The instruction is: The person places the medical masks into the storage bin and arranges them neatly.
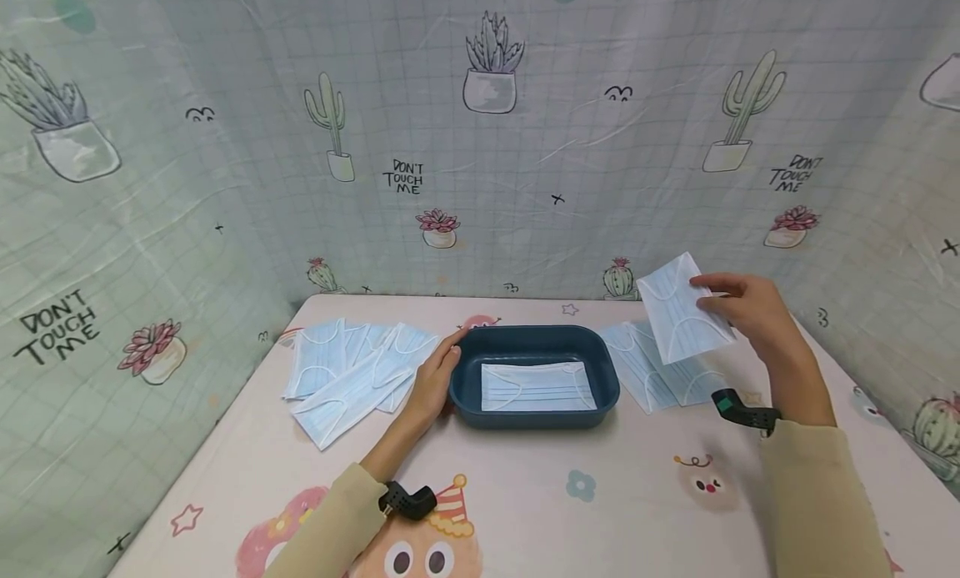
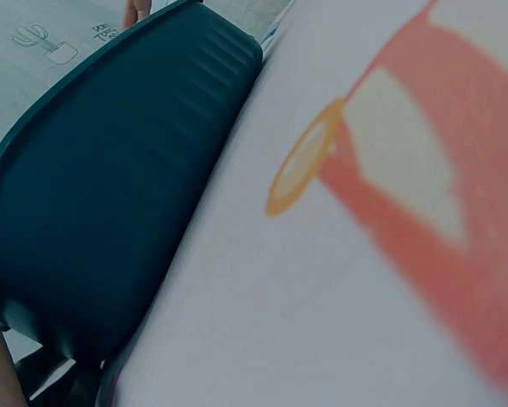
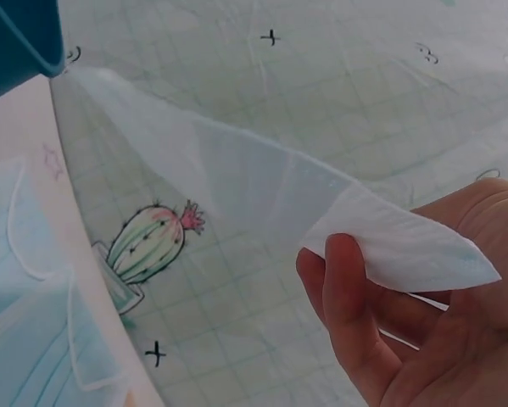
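A dark blue plastic bin [image 1: 534,420] stands mid-table with a pale blue face mask [image 1: 537,388] lying flat inside. My left hand [image 1: 433,379] holds the bin's left side at the rim; in the left wrist view, the bin's outer wall [image 2: 109,170] fills the left part. My right hand [image 1: 750,307] pinches another face mask [image 1: 678,307] by its edge, raised and tilted above the masks on the right. In the right wrist view, the raised mask [image 3: 237,170] stretches from between thumb and fingers toward the upper left.
Several overlapping masks [image 1: 352,369] lie left of the bin, beyond my left forearm. More masks [image 1: 645,378] lie right of the bin, partly hidden under the raised one. A patterned curtain [image 1: 525,186] hangs behind the table [image 1: 525,511].
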### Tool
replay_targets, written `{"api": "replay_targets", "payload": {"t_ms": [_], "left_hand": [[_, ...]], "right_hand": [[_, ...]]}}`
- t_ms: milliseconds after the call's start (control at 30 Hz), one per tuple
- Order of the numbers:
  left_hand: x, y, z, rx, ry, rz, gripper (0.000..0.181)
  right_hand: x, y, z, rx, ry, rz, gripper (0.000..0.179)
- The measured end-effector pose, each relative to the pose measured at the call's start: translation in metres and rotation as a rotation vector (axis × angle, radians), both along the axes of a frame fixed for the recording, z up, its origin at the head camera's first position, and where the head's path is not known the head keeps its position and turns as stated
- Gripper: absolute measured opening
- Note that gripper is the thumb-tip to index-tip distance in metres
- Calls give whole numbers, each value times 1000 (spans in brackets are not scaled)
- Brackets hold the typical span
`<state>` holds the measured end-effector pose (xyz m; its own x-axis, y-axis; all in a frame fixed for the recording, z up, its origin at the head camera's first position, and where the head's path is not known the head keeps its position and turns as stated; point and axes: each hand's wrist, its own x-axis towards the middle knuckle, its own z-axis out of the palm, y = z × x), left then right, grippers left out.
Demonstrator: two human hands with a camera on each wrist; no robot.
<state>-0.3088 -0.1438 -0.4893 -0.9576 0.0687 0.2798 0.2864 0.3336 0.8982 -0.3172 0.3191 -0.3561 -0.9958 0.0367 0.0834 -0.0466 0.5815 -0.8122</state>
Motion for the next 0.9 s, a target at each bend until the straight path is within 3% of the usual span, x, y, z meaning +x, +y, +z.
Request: {"api": "replay_targets", "payload": {"t_ms": [467, 900], "left_hand": [[0, -1, -1, 11, 21, -20, 46], [0, -1, -1, 14, -28, -29, 45]], "right_hand": [[6, -20, 13, 7, 84, 56, 49], [15, -57, 26, 5, 175, 147, 44]]}}
